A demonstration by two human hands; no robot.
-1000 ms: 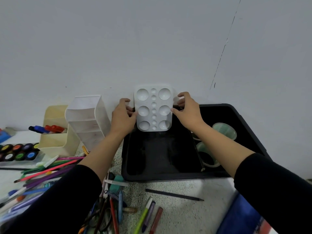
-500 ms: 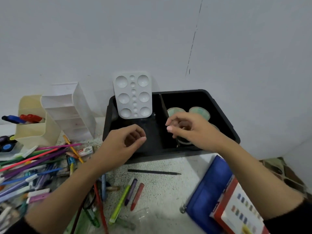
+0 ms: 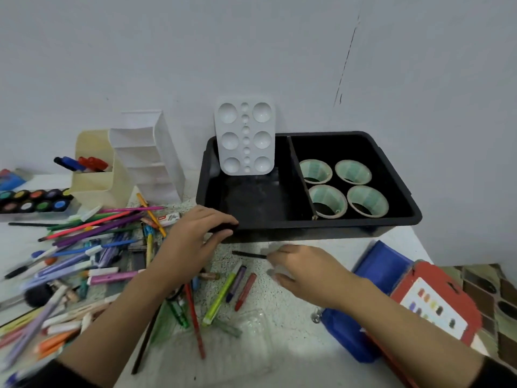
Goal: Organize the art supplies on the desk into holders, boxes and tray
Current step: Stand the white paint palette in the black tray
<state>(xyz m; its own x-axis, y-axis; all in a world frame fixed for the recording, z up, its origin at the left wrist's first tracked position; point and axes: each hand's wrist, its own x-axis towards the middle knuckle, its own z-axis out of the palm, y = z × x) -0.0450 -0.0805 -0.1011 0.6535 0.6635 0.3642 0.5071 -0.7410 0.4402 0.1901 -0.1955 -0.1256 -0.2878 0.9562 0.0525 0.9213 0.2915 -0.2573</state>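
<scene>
Lying on the speckled desk just in front of the black tray (image 3: 307,233), a thin black pencil (image 3: 247,254) points its right end at the right hand (image 3: 305,273). That hand's fingertips (image 3: 272,253) sit at the pencil's end, but they are blurred, so I cannot tell whether they pinch it or only touch it. The left hand (image 3: 193,242) is at the tray's near left corner, fingers curled over the rim and thumb beneath, gripping it. Inside the tray, a white palette (image 3: 245,139) leans upright against the back wall of the left compartment, and four tape rolls (image 3: 315,171) fill the right one. Loose pens and crayons (image 3: 98,233) are heaped on the desk left of the left hand.
</scene>
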